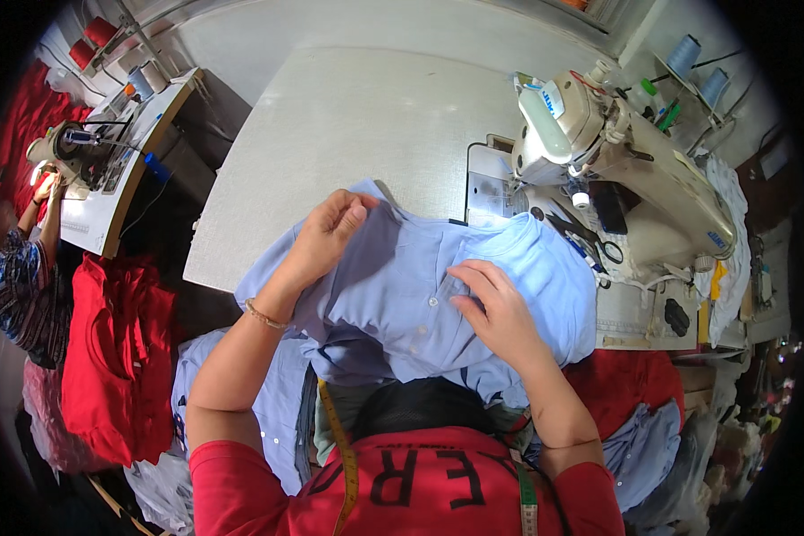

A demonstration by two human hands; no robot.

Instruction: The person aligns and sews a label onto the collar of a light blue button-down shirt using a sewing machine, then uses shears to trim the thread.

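Observation:
A light blue buttoned shirt [384,295] is spread over the table's front edge and hangs down toward my lap. My left hand [329,234] is closed at its upper left part, thumb and curled fingers together on the cloth. Toward the right, my right hand [496,313] rests on the shirt beside the button placket, its fingers stretched out and the thumb apart. Small pale buttons run down the placket. The shirt's right side reaches close to the sewing machine [590,134], whose needle area stands just beyond the cloth.
Black scissors [612,252], pens and a dark phone-like object [608,207] lie by the machine. Blue thread cones [684,55] stand at the back right. Left, red garments [121,357] are piled near a second sewing table [143,143], where another person works. A tape measure [344,464] hangs around me.

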